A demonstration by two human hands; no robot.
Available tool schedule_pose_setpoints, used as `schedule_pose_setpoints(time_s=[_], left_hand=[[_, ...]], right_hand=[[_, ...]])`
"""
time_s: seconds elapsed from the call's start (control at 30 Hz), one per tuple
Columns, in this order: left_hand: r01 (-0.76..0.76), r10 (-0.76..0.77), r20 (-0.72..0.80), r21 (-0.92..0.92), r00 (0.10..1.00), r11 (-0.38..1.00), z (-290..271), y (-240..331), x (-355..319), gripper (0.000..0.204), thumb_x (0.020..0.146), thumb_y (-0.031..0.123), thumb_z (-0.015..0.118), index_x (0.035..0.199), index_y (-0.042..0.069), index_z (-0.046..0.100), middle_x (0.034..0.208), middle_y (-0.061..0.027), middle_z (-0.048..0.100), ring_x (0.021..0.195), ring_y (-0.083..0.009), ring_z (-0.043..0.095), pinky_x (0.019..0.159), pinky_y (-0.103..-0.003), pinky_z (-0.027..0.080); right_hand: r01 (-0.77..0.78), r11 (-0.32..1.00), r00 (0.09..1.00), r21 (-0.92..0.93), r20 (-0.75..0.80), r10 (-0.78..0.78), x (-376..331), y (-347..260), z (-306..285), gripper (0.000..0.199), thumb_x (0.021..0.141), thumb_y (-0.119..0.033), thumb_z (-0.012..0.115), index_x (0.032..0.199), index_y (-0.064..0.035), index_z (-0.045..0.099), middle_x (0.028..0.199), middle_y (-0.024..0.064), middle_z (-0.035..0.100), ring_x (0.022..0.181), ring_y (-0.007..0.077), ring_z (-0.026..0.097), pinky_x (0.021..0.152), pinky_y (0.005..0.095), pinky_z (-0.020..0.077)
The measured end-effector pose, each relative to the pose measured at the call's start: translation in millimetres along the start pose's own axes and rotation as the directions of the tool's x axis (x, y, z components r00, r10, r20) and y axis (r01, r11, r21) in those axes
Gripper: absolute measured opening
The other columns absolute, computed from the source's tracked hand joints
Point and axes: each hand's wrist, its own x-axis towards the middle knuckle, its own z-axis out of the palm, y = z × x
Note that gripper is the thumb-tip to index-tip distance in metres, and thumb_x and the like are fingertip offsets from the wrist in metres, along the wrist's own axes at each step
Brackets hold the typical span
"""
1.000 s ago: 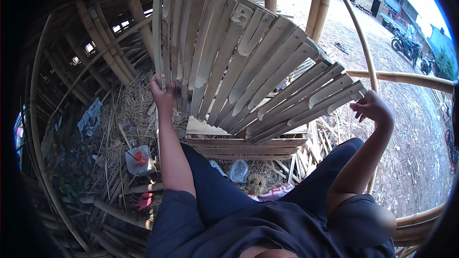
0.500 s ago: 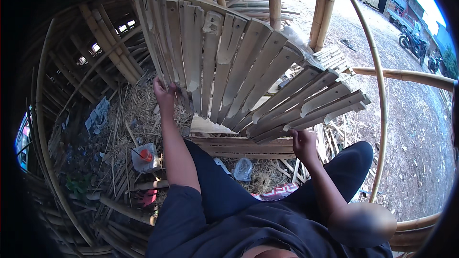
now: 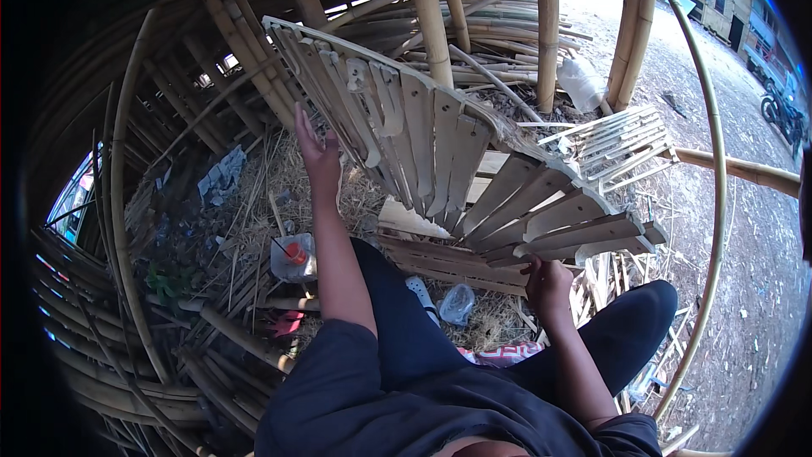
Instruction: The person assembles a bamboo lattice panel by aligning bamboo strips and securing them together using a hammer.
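A panel of flattened bamboo slats [image 3: 440, 152] twists in front of me, its far left end raised and its right end fanned low over my lap. My left hand [image 3: 317, 152] is up at the panel's left edge with fingers spread, touching the outer slats without closing on them. My right hand [image 3: 548, 283] grips the lower ends of the fanned slats above my right knee. I sit on more slats [image 3: 448, 262] laid flat under the panel.
A clear plastic cup with a red lid [image 3: 292, 256] stands in the straw at my left. A crumpled plastic bottle [image 3: 458, 301] lies between my legs. Upright bamboo poles [image 3: 430, 25] and a second slat panel [image 3: 622, 142] stand beyond. A curved bamboo hoop [image 3: 719, 203] runs on the right.
The panel has swung down and to the right, twisting as it goes. My right hand dropped from its far right end to the lower slat ends. My left hand's fingers have loosened.
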Motion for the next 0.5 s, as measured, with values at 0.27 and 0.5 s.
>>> schedule_pose_setpoints(time_s=[0.27,0.5], left_hand=[[-0.611,0.568,0.226,0.322,0.791,0.723,-18.8,164.9,63.1,0.079,0.089,0.069,0.057,0.142,0.01,0.056,0.146,-0.0125,0.054,0.148,-0.0331,0.034,0.123,-0.052,0.017],[-0.605,0.495,0.349,0.446,0.796,0.659,-71.2,169.9,68.0,0.063,0.089,0.063,0.062,0.122,0.009,0.072,0.122,-0.0063,0.071,0.137,-0.0304,0.051,0.124,-0.056,0.009]], right_hand=[[0.075,0.997,0.996,-0.036,0.051,-0.073,4.9,-12.2,0.3,0.006,0.093,0.0,0.062,0.098,-0.0026,0.062,0.073,0.0147,0.07,0.063,0.0319,0.071,0.058,0.042,0.0547],[0.188,0.981,0.963,0.037,0.187,-0.192,-9.1,-17.9,-0.1,0.038,0.079,-0.009,0.073,0.116,-0.0031,0.064,0.099,0.0188,0.069,0.087,0.0374,0.07,0.074,0.0455,0.0571]])
